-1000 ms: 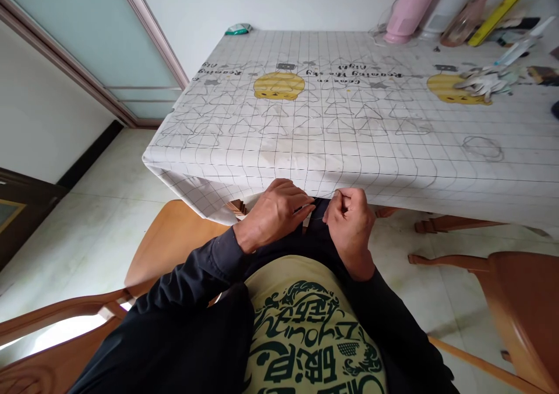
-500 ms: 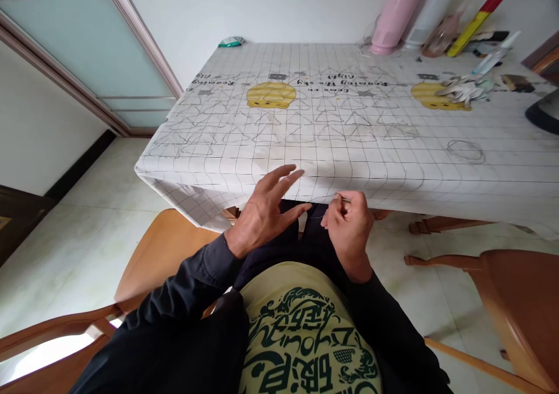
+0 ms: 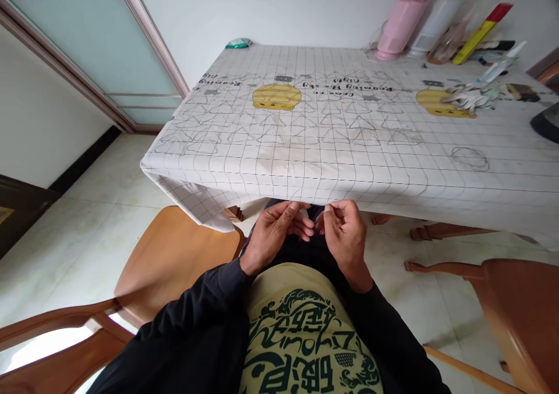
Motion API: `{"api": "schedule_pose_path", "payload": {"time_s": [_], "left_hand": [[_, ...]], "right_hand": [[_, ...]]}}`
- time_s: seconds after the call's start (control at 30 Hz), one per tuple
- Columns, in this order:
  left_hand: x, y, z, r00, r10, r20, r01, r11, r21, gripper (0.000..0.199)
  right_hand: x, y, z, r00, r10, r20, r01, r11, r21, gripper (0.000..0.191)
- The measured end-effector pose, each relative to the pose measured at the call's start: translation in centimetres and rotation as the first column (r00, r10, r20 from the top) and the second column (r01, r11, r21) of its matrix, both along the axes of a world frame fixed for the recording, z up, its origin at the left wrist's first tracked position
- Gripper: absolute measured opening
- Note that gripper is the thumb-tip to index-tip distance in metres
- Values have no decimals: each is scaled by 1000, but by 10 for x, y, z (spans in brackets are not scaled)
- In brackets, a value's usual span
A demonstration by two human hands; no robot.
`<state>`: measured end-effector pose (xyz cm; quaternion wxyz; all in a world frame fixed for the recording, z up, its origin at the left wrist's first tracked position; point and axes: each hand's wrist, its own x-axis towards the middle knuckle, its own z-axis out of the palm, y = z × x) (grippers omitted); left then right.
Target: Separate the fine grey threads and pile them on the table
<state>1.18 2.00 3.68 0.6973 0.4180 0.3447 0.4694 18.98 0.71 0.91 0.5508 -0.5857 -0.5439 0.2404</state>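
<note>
My left hand (image 3: 273, 229) is at the front edge of the table, its thumb and index finger pinched together and the other fingers loosely curled. Just to its right, my right hand (image 3: 346, 231) pinches with thumb and index finger too. Between them is a thin wire, hardly visible against the dark trousers. Both hands are over my lap, with fingertips a small gap apart. On the checked tablecloth (image 3: 244, 170) lie several bent wire shapes (image 3: 329, 135), many roughly triangular, in rows. A loose coil of wire (image 3: 470, 159) rests to the right.
At the back right stand a pink bottle-like device (image 3: 400, 28), a white one (image 3: 432, 27) and a yellow-red box (image 3: 483, 33). Gloves (image 3: 469, 96) lie in front of them. A green packet (image 3: 238, 43) is at the back left. Wooden chairs (image 3: 174, 260) flank me.
My left hand has gone from spread fingers to a pinch and moved down, close to the right hand. The right hand has shifted slightly and stays pinched. The view has tilted a little.
</note>
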Motion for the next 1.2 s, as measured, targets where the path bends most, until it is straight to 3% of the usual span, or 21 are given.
{"api": "schedule_pose_path", "payload": {"time_s": [0.2,0.3,0.4,0.53,0.6,0.77,0.9,1.2], "left_hand": [[-15,8,4,993,-74,-88,68,995,-67,58],[-18,10,6,993,-59,-99,54,997,-57,58],[-17,8,7,998,40,-55,-42,999,-33,57],[-14,2,5,971,240,-16,-240,971,6,56],[-14,-1,2,964,267,-4,-267,964,-5,54],[-17,-4,-7,993,105,60,-97,988,-121,45],[-16,-6,-9,994,-17,105,35,985,-167,42],[-5,-12,-23,989,82,127,-69,992,-103,43]], "right_hand": [[22,-3,1,906,152,394,-214,969,119,17],[25,-1,0,878,162,450,-250,957,144,22],[19,-5,-2,913,164,374,-225,967,124,23],[7,-19,-1,967,220,125,-223,975,9,22],[5,-24,1,971,240,-1,-240,970,-38,22],[14,-22,4,932,310,-186,-334,936,-114,26],[19,-18,4,914,339,-221,-372,919,-130,29],[8,-25,9,928,321,-192,-351,924,-150,26]]}}
